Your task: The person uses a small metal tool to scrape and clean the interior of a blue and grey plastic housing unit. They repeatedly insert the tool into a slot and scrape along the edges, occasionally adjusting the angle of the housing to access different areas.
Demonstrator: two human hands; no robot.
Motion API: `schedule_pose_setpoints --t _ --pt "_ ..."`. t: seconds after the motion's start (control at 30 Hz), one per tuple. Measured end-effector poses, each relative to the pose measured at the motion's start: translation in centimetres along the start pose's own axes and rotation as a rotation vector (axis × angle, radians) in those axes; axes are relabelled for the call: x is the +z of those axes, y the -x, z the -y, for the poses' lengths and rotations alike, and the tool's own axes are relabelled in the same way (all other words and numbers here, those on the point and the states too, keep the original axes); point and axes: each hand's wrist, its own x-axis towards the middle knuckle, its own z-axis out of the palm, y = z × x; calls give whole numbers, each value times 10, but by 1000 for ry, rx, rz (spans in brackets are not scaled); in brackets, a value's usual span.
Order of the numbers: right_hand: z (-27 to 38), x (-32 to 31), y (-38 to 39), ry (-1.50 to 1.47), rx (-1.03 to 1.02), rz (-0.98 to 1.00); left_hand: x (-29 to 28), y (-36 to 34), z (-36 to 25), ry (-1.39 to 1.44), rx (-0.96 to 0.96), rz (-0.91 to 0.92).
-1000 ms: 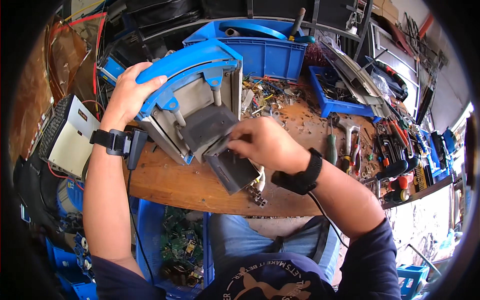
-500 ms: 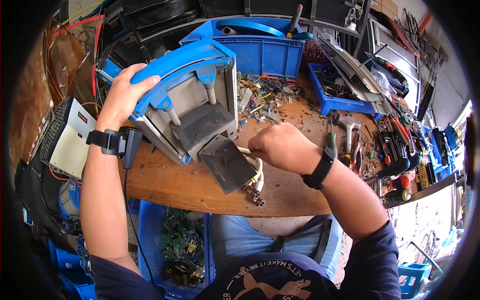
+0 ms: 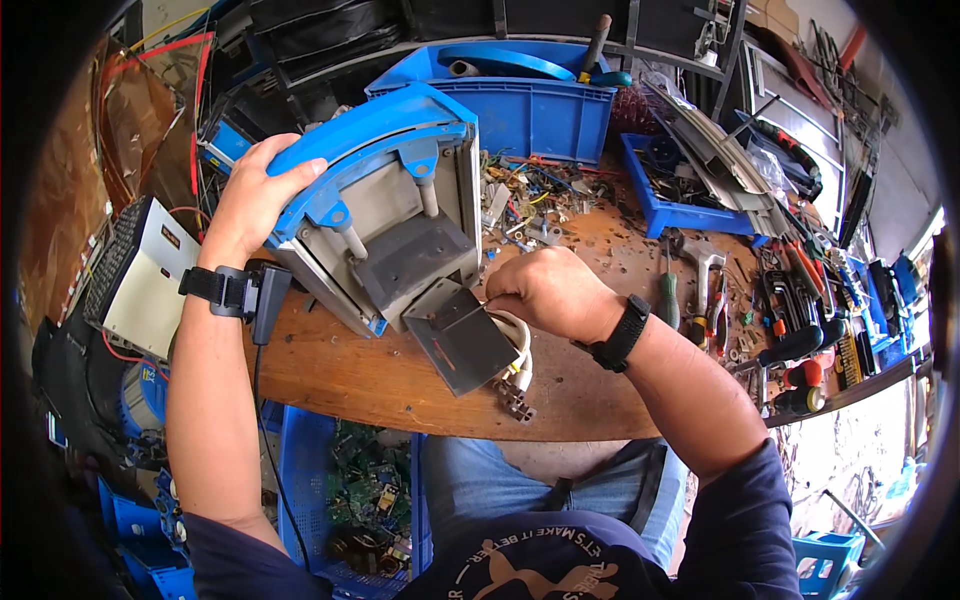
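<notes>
A metal housing with a curved blue rim (image 3: 390,112) is tipped up on the wooden bench (image 3: 330,355), two grey posts and a dark block on its inner face. My left hand (image 3: 262,195) grips its upper left corner, thumb over the blue rim. A dark flat plate (image 3: 465,350) angles out from the block's lower end. My right hand (image 3: 550,292) is closed at that plate's upper right edge, where thick white cables (image 3: 522,345) come out beneath it. Its fingertips are partly hidden, and what they pinch cannot be made out. A brown terminal block (image 3: 516,403) lies at the cables' end.
Behind stands a blue crate (image 3: 535,115), with scattered scrap (image 3: 530,200) in front. Rightward lie a green-handled screwdriver (image 3: 668,290), a hammer (image 3: 702,262) and several other tools. A blue tray (image 3: 680,212) holds parts. Under the bench, a blue basket (image 3: 300,480) holds circuit boards.
My right hand has shifted slightly left, closer to the plate's edge. The plate has swung slightly and its face shows a different angle. My left hand keeps its grip.
</notes>
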Motion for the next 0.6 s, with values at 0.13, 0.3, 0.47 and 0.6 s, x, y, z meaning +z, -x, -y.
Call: schedule_pose_setpoints --t 0.13,0.3,0.47,0.6 --pt "-1 1 0 -23 8 -4 0 1 -3 2 -12 3" --pt "-1 3 2 -77 7 -29 0 2 -4 12 -15 12" --pt "-2 5 2 -42 -6 -42 -1 3 -4 -6 -28 -3" --pt "-7 10 4 -15 1 -47 0 3 -3 -18 -34 4"
